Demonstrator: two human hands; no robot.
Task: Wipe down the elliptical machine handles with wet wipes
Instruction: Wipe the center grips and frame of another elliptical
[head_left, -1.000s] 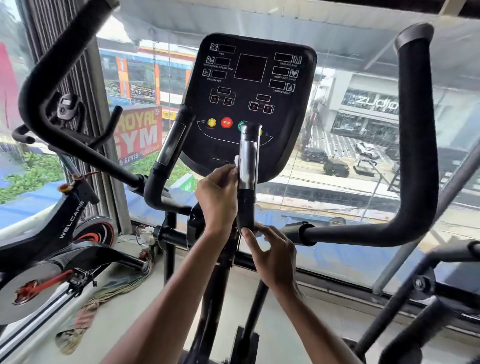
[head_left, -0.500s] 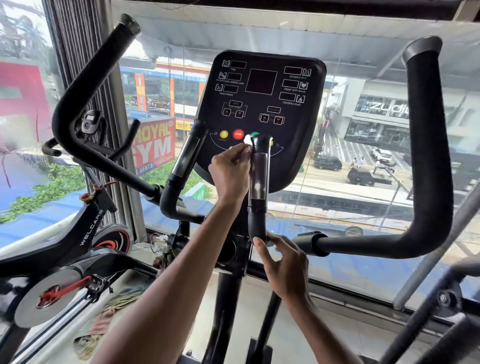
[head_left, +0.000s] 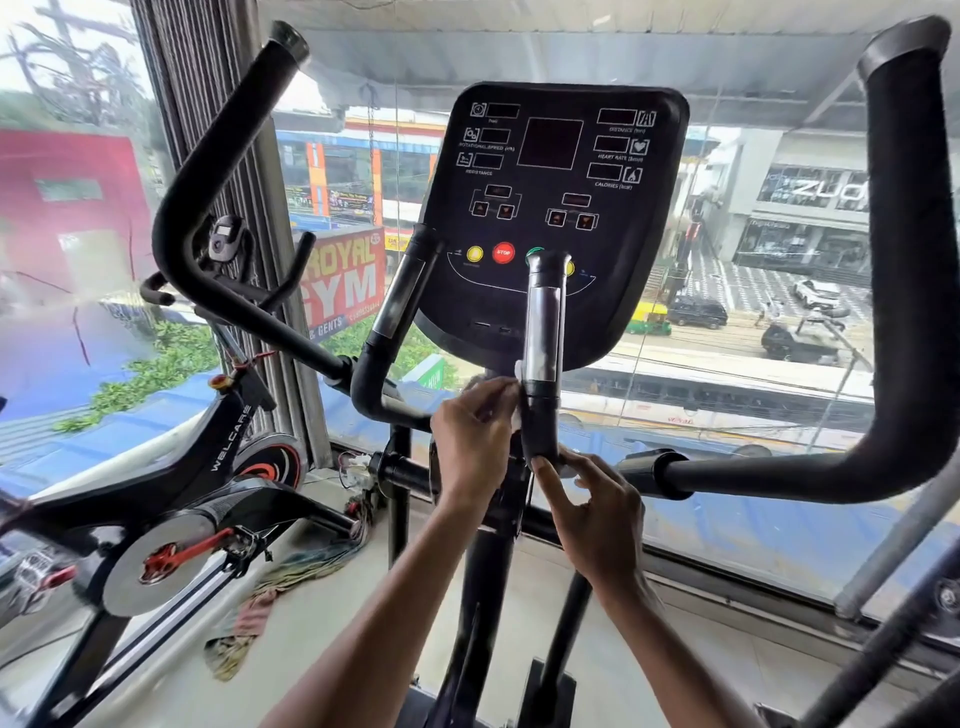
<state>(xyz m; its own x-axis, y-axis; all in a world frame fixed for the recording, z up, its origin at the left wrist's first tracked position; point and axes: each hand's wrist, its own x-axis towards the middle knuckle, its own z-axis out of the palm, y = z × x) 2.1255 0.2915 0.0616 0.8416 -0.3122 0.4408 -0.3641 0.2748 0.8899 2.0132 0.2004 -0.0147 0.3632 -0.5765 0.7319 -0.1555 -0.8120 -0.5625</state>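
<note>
Two hands work on one short handle (head_left: 543, 332) of the elliptical machine, seen from the head camera. The handle's long axis runs nearly upright. Its capped free end points up and overlaps the lower edge of the console (head_left: 550, 208), and its base bends away to the right at the bottom. A silver plate covers its middle, with black padding below.

The left hand (head_left: 472, 436) has its fingers curled, pinching a white wet wipe (head_left: 518, 370) against the left side of the handle where the silver plate meets the padding. Only small white parts of the wipe show past the fingers. The right hand (head_left: 597, 514) grasps the base of the handle, thumb on the near side and fingers curled round the bend.

A second short handle (head_left: 400, 299) leans up and to the right, left of the console. Two long handles, left (head_left: 208, 218) and right (head_left: 904, 260), rise at either side with their free ends up.

Legible console writing: ROTATIONAL SPEED, RESISTANCE, DISTANCE, HEART RATE, CALORIES, and STOP on a red button (head_left: 503, 253). The exercise bike (head_left: 231, 439) at left reads WELCARE. Outside the window, a red sign (head_left: 343, 280) reads ROYAL GYM, and a shopfront (head_left: 826, 189) shows the letters "zud".
</note>
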